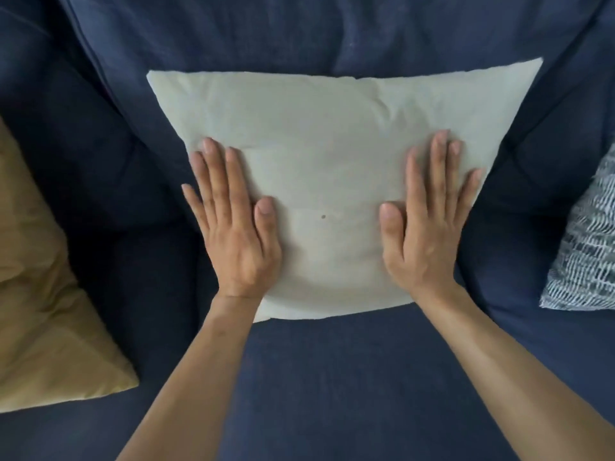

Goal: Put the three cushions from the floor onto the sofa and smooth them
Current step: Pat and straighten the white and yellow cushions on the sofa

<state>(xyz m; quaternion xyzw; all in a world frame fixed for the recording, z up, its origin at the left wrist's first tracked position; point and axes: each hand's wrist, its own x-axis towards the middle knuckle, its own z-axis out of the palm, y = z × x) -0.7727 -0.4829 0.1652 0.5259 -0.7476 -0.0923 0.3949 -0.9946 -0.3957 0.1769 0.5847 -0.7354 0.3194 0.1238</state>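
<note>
**Cream cushion pressed flat against the sofa back**

The navy sofa (316, 377) carries all three cushions. The cream cushion (332, 134) is propped against the backrest, under both palms. A mustard cushion (43, 294) lies well outside the left hand (238, 234), a patterned cushion (589, 247) outside the right hand (426, 227). Both hands are laid flat, fingers spread, nothing clamped. The cushion is judged light, soft and yielding; its side edges are best held. No containers are seen.

Bare forearms — no sleeves, rings or watch on left hand (238, 234) or right hand (429, 227).
</note>
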